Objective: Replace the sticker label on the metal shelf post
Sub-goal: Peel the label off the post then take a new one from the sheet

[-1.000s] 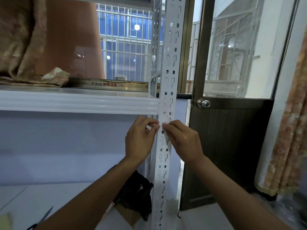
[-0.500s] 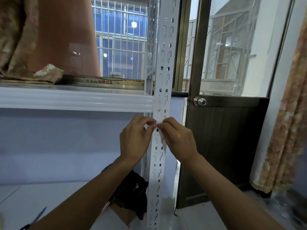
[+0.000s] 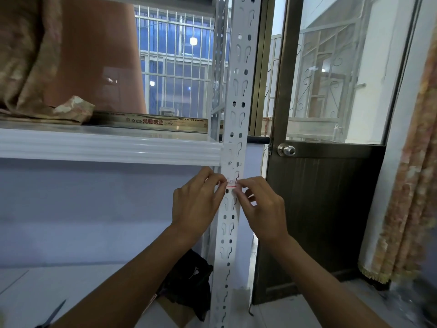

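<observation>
A white perforated metal shelf post (image 3: 237,95) runs vertically through the middle of the view. A small white sticker label with a red line (image 3: 231,185) lies against the post just below the shelf beam. My left hand (image 3: 197,204) pinches the label's left end with thumb and fingers. My right hand (image 3: 262,208) pinches its right end from the other side of the post. Both sets of fingertips touch the label and cover most of it.
A white shelf beam (image 3: 106,147) joins the post on the left, with folded cloth (image 3: 42,67) and a long printed box (image 3: 151,121) on it. A dark door with a round knob (image 3: 286,150) stands right. Scissors (image 3: 53,314) and a black bag (image 3: 189,282) lie below.
Both hands stay pinched at the same spot on the post. A red line on the label now shows between the fingertips. The view has shifted slightly.
</observation>
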